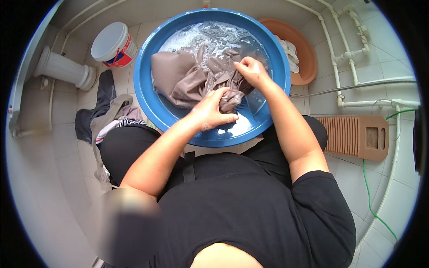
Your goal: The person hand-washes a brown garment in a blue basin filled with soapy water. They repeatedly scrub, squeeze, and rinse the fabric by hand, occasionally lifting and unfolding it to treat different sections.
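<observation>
A big blue basin (142, 85) of sudsy water stands between my knees. In it lies a wet grey-brown garment (172, 76), its left part puffed up above the water and the rest bunched in the middle. My left hand (211, 111) is curled around the bunched cloth at the near side, thumb out to the right. Farther back and to the right, my right hand (251, 70) pinches a fold of the same garment. Foam (219, 33) floats along the far side of the water. What kind of garment it is cannot be made out.
A white bucket (109, 40) stands back left by a white pedestal (65, 69). Dark and light clothes (111, 107) lie by my left knee. An orange-brown basin (308, 58) holds white cloth (289, 53) at right. A brown washboard (353, 136), white pipes (337, 58) and a green cord (368, 192) are on the right.
</observation>
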Motion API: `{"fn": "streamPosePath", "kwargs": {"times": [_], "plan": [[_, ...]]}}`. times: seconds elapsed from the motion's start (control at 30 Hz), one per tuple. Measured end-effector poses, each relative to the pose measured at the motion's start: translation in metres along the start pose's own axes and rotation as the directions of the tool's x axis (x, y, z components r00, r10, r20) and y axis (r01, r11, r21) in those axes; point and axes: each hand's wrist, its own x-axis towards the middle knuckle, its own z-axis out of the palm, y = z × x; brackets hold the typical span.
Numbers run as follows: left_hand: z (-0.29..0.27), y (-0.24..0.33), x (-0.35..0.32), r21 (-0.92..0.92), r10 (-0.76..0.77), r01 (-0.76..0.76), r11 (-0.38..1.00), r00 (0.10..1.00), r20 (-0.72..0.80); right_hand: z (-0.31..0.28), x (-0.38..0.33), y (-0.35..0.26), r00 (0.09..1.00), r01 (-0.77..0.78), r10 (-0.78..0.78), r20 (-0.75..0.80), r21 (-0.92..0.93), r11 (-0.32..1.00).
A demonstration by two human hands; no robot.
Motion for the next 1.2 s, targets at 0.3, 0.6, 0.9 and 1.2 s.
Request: {"fn": "streamPosePath", "kwargs": {"times": [0.3,0.6,0.9,1.2], "plan": [[-0.054,-0.044,0.005,0.456,-0.189,0.311,0.834,0.937,-0.293,-0.017,-0.028,-0.038,0.92,0.307,-0.135,0.369,-0.458,0.834],[-0.014,0.024,-0.024,0.096,0.273,-0.311,0.946,0.918,0.287,-0.054,0.008,-0.018,0.754,0.339,-0.218,-0.62,0.084,0.937],[-0.032,-0.035,0.008,0.647,0.234,0.0,0.762,0.932,-0.275,-0.032,-0.005,-0.024,0.743,0.485,-0.623,-0.244,-0.444,0.753],[-0.072,-0.034,0.0,0.712,0.041,0.181,0.678,0.958,-0.283,-0.037,-0.019,-0.001,0.936,0.345,-0.31,0.165,-0.598,0.724]]}}
